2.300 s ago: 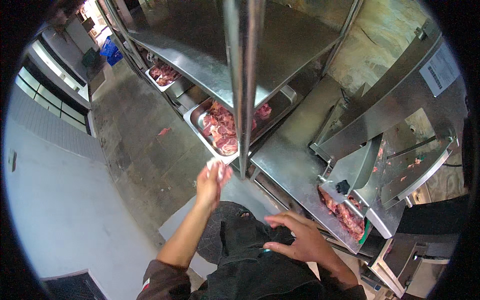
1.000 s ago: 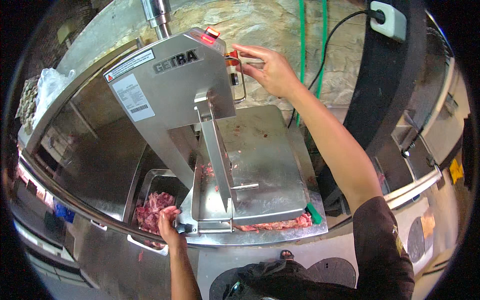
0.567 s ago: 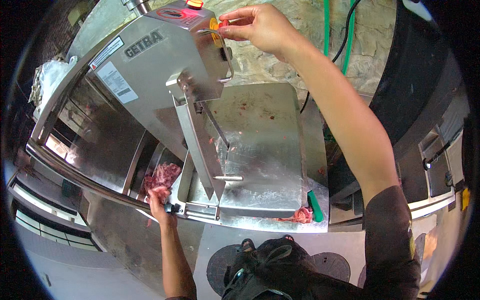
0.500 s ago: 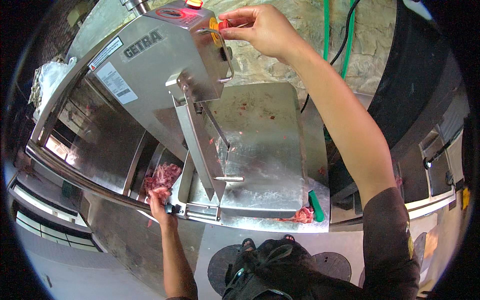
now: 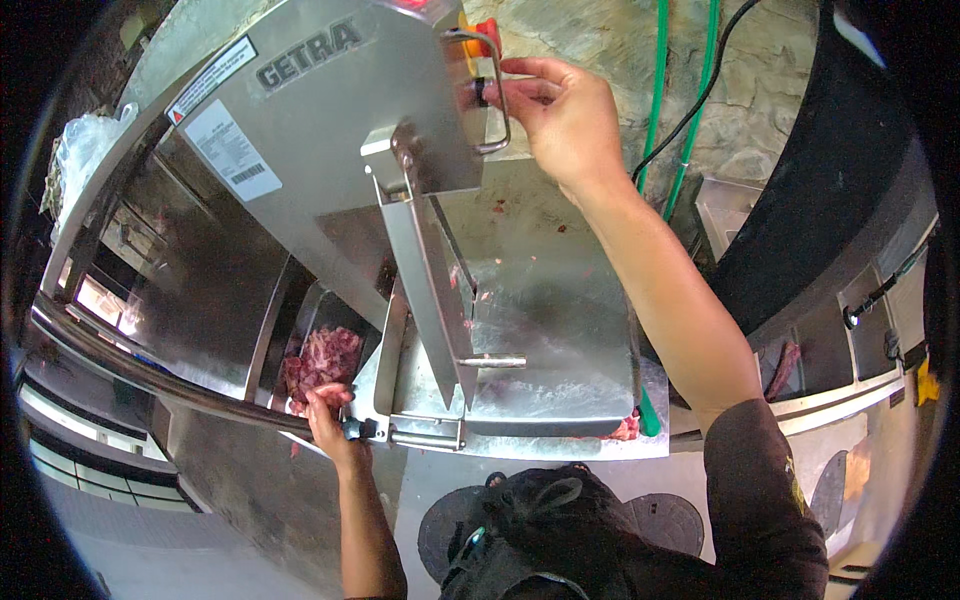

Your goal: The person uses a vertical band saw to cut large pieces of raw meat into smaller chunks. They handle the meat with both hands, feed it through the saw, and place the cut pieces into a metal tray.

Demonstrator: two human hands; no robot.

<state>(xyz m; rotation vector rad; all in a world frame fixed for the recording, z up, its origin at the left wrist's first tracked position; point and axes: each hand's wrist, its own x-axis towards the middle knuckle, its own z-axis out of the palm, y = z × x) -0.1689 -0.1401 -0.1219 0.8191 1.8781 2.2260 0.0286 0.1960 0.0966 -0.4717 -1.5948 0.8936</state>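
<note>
A steel meat band saw [image 5: 300, 170] stands before me, with its flat cutting table [image 5: 540, 300] and upright blade guard [image 5: 420, 280]. My right hand [image 5: 545, 110] pinches at a black switch [image 5: 480, 92] on the saw's housing, just below a red knob [image 5: 488, 35], beside a metal loop handle. My left hand [image 5: 330, 405] has its fingers loosely curved apart, beside a black adjusting knob [image 5: 354, 429] and at the lower edge of a pile of raw meat [image 5: 325, 355] in a steel tray. A green plastic piece [image 5: 648, 410] and meat scraps lie at the table's right edge.
A steel rail [image 5: 150, 370] curves along the left, with a white plastic bag [image 5: 90, 150] beyond. Green hoses [image 5: 660, 90] and a black cord hang at the stone wall. A dark column [image 5: 790, 170] is at right, with a steel counter beyond. My feet show below.
I have turned from the shelf of meat trays to face the saw. My right hand has moved down from the red knob to the black switch. My left hand stays near the tray.
</note>
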